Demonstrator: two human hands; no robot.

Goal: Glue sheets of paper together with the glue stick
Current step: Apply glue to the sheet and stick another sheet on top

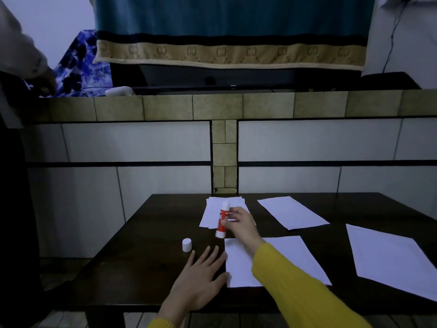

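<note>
My right hand (pixel 240 223) grips a red and white glue stick (pixel 222 220), uncapped, held nearly upright above the table. Its white cap (pixel 186 245) stands on the dark table (pixel 142 256) to the left. My left hand (pixel 201 278) lies flat with spread fingers on the table, its thumb touching the left edge of the near white sheet (pixel 283 259). A small stack of white sheets (pixel 212 211) lies behind the glue stick. Two more sheets lie to the right: one at the back (pixel 292 213) and a large one at the right edge (pixel 390 259).
A tiled wall with a ledge (pixel 212 107) rises behind the table. A patterned blanket (pixel 231 31) hangs above the ledge over a dark screen. Another person's sleeve and hand (pixel 35 67) reach in at the upper left. Tiled floor lies to the table's left.
</note>
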